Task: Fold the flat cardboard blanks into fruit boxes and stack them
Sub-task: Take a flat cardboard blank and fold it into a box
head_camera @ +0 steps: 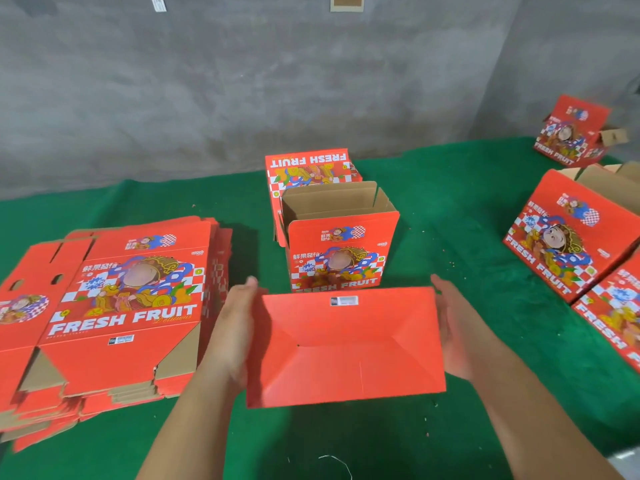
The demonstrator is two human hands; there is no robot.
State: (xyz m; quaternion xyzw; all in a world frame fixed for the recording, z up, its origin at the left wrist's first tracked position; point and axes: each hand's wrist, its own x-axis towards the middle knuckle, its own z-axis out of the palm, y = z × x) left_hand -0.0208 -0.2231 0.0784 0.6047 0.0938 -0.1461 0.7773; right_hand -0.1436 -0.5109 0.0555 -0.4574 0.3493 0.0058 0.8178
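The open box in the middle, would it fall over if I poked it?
Probably it would slide or tip easily. The open box looks empty, just thin cardboard, so likely very light. It stands taller than wide on soft green cloth, and its walls would probably bend a bit under a poke.

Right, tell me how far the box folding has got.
Done: folded boxes lie at the right, one stands open-topped in the middle. In hand: a box held bottom-up between left hand and right hand, palms flat on its sides. Left: a thick pile of flat blanks.
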